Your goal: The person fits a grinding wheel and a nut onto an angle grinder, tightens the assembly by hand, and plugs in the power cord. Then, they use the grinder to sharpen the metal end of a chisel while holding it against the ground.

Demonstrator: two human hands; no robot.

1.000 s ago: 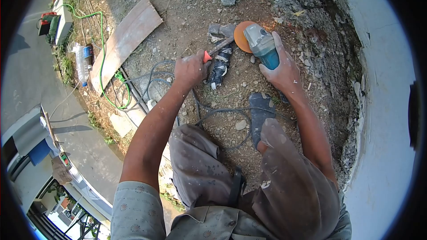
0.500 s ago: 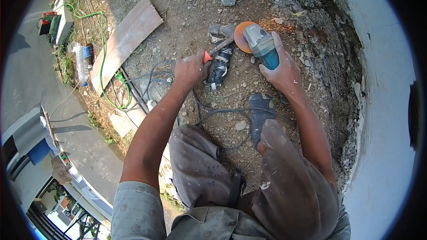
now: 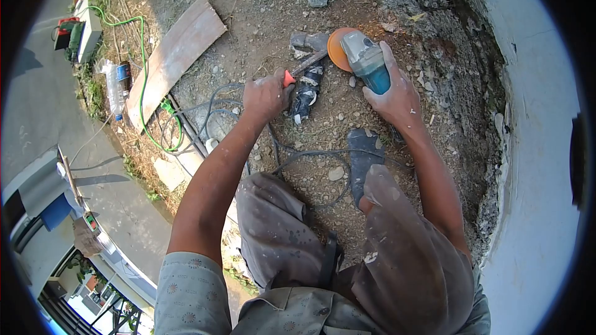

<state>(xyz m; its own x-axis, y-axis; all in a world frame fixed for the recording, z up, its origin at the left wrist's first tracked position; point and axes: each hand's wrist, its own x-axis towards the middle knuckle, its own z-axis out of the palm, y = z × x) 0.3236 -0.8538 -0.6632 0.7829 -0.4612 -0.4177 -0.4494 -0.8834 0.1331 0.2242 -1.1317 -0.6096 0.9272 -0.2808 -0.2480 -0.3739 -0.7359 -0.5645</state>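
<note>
Grinding seems the step in hand: at upper centre, the right hand (image 3: 395, 94) grips an angle grinder (image 3: 366, 62), its orange disc (image 3: 338, 49) against the tip of a red-handled tool (image 3: 310, 63) clasped in the left hand (image 3: 266, 97). The next move, I'd judge, calls for steadiness. Below is stony ground (image 3: 298, 195); a pale wall (image 3: 543, 149) fills the right side, a board (image 3: 180, 56) lies upper left.

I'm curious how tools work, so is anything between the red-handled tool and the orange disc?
Nothing visible is. The red-handled tool in the left hand reaches the edge of the orange disc on the grinder in the right hand. The hammer seems to lie under the tool, not between them.
</note>
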